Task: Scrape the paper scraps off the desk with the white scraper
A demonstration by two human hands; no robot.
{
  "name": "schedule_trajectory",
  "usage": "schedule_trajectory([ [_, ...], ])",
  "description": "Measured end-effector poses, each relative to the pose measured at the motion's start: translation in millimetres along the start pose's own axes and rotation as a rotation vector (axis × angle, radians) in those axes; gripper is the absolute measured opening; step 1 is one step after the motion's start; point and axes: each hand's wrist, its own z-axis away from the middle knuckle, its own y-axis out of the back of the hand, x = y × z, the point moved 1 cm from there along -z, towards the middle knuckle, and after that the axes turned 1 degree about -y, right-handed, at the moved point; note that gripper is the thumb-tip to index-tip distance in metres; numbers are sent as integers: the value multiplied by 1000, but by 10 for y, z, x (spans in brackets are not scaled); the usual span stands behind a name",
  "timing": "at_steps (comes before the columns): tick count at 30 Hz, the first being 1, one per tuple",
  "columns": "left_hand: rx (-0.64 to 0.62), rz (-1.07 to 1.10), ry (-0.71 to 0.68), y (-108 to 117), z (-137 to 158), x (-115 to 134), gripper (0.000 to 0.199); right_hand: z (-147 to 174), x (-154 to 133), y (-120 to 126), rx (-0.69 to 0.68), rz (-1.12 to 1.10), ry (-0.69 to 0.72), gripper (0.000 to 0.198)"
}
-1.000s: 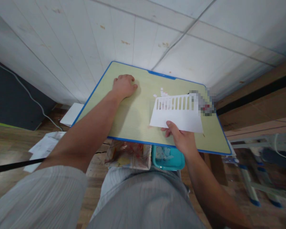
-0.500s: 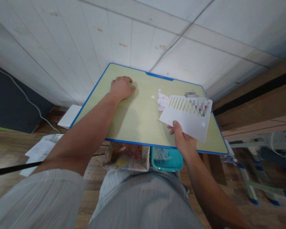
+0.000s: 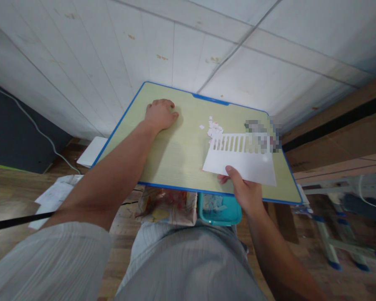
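My right hand grips a thin white sheet with a row of slots by its near edge, thumb on top. It is held over the right part of a pale yellow table with a blue rim. Beside the slotted edge lies a small heap of white paper scraps, partly covered by the sheet. On the table's far left rests my left hand, palm down, thumb apart from loosely bent fingers, holding nothing. Something pixelated, too blurred to name, lies past the sheet's far right corner.
Below the table's front edge are a teal plastic container with bits inside and a patterned bag. Papers lie at the left. White wall panels stand behind; cardboard boxes stand at the right.
The slotted sheet has turned and come slightly nearer to me with my right hand, uncovering more of the pixelated area. My left hand has stayed in place.
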Motion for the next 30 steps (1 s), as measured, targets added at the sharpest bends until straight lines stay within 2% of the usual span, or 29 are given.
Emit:
schedule_trajectory([
  [3,-23,-21,4,5,3,4,57,48,-2,-13,-104,-3,-3,41],
  [7,-24,-27,2,11,7,7,55,84,2,-37,-42,-21,-41,44],
  [12,1,-2,0,-18,-14,-15,53,171,-127,-86,-138,-30,-80,48],
  [19,-14,-5,8,-2,-10,1,52,201,-152,-127,-95,35,-86,55],
  [24,-29,4,14,21,5,26,57,163,-138,-135,-129,115,-37,57],
  [30,-4,5,18,17,0,24,55,195,-121,-161,-129,50,-99,57],
])
